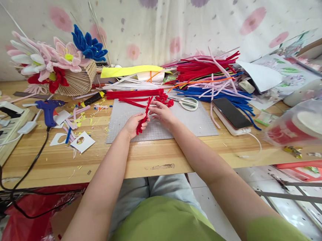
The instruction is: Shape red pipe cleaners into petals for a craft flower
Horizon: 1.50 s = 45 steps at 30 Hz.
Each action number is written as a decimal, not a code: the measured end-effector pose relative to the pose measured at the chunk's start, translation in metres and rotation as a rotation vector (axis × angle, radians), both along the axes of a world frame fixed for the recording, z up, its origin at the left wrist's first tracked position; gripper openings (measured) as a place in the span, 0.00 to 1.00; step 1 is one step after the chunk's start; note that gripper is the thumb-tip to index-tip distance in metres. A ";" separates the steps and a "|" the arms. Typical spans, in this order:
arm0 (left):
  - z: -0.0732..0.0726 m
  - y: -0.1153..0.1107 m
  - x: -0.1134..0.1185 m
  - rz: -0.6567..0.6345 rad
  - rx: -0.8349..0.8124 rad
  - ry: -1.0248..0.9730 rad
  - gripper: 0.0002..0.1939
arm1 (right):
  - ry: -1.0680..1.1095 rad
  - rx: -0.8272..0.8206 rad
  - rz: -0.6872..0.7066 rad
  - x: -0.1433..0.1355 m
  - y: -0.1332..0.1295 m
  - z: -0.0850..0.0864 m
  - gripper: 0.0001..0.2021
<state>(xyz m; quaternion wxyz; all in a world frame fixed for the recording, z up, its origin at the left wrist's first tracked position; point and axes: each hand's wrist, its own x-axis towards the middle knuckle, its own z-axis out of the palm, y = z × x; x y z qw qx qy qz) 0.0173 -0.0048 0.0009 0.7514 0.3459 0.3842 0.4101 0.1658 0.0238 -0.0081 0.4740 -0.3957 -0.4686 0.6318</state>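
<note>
My left hand (135, 125) is closed around a small bunch of red pipe cleaners (142, 122), held at a slant above the grey cutting mat (197, 123). Beside it my right hand (162, 113) has its fingers apart near the upper end of the bunch; whether a fingertip touches it I cannot tell. Behind the hands lie long red pipe cleaners (132, 94) and a heap of short curled red pieces (162, 97). Scissors with pale handles (189, 103) rest on the mat to the right of my right hand.
Left stand a blue glue gun (48, 111), its cable hanging over the edge, a power strip (10, 138) and fuzzy flowers (61, 56). Coloured pipe cleaners (207, 68) pile up at the back. A phone (231, 113) and a bagged cup (303, 124) are right.
</note>
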 end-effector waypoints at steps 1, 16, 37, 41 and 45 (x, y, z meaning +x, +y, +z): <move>0.000 0.000 0.000 -0.004 0.001 0.006 0.07 | 0.021 -0.012 0.015 0.000 -0.001 0.000 0.19; 0.006 0.000 0.002 0.080 -0.075 0.023 0.12 | 0.087 0.046 0.048 -0.005 -0.005 0.000 0.13; 0.008 0.003 -0.002 -0.019 -0.291 -0.251 0.11 | -0.672 0.564 -0.041 -0.002 -0.003 0.008 0.10; 0.003 0.006 0.006 0.069 0.090 0.197 0.06 | -0.702 0.515 -0.053 -0.001 -0.001 0.011 0.10; 0.000 0.004 0.009 0.232 0.632 0.914 0.06 | -0.764 0.494 -0.070 -0.002 0.003 0.010 0.07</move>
